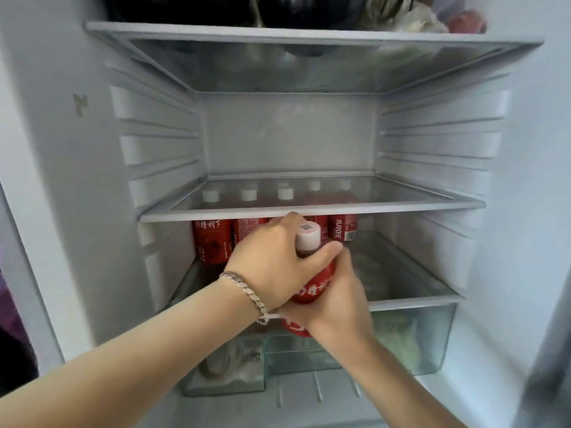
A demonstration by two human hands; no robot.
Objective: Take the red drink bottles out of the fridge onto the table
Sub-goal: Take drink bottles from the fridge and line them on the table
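Inside the open fridge, several red drink bottles (212, 242) with white caps stand in a row at the back left of the lower glass shelf (401, 285). Both my hands hold one red bottle (312, 291) tilted forward at the shelf's front, its white cap (307, 236) just under the shelf above. My left hand (272, 261), with a silver bracelet on the wrist, wraps the bottle's neck and shoulder. My right hand (336, 298) grips its lower body from the right. The bottle's bottom (295, 327) shows below my hands.
A glass shelf (309, 208) with nothing on it runs just above the bottles. Dark items sit on the top shelf (309, 32). Below are two clear crisper drawers, the left (225, 366) holding packets and the right (411, 341) greens. White fridge walls close in left and right.
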